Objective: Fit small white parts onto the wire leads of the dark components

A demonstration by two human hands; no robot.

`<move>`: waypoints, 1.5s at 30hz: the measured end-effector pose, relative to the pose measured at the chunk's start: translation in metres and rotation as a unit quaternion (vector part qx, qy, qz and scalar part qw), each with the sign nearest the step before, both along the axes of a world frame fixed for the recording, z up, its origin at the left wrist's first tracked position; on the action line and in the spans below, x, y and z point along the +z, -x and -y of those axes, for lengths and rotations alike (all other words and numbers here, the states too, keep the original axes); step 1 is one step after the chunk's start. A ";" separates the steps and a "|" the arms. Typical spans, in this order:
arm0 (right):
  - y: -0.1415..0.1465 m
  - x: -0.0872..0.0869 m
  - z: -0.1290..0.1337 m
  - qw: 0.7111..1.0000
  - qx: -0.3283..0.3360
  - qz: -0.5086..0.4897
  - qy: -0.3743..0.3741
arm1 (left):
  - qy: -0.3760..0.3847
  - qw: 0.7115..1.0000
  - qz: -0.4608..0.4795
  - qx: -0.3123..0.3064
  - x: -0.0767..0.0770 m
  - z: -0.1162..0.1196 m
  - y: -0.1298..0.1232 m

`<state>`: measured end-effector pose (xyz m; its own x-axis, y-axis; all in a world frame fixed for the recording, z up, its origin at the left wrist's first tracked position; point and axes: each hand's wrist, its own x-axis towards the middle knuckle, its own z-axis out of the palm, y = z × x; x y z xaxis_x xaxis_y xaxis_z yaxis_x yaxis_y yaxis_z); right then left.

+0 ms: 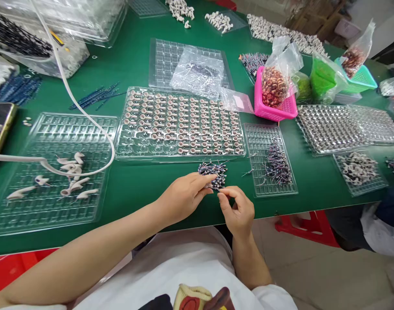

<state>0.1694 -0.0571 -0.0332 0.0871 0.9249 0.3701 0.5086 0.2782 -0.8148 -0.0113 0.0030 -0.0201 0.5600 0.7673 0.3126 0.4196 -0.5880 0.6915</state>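
The long, bare left forearm [119, 234] slants from the near left toward the middle, its wrist nearly straight. The bare left hand [186, 193] is turned back-up, its fingers reaching to the right and lying close together, with the thumb tucked on the near side, slightly below them. The bare right forearm [250, 260] rises more steeply from a white fabric short sleeve [274, 298] at the near right. The bare right hand [239, 211] angles left, thumb and index fingertips brought together, the other fingers curled. Both sets of fingertips nearly meet.
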 end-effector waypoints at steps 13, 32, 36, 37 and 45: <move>0.001 0.002 -0.003 0.999 0.029 -0.014 0.018 | -0.053 0.998 -0.003 -0.020 -0.001 -0.004 0.002; 0.001 0.001 -0.002 0.999 0.032 0.007 -0.027 | -0.051 0.997 0.040 -0.041 -0.001 0.000 -0.002; 0.000 0.001 -0.001 0.999 0.039 -0.003 -0.030 | -0.060 0.996 0.058 -0.030 0.000 0.000 -0.003; 0.000 0.000 -0.001 0.999 0.039 -0.004 -0.030 | -0.061 0.996 0.060 -0.029 0.000 0.000 -0.003; -0.001 -0.003 0.000 0.998 0.044 -0.006 -0.042 | -0.058 0.994 0.078 -0.043 -0.002 0.001 -0.003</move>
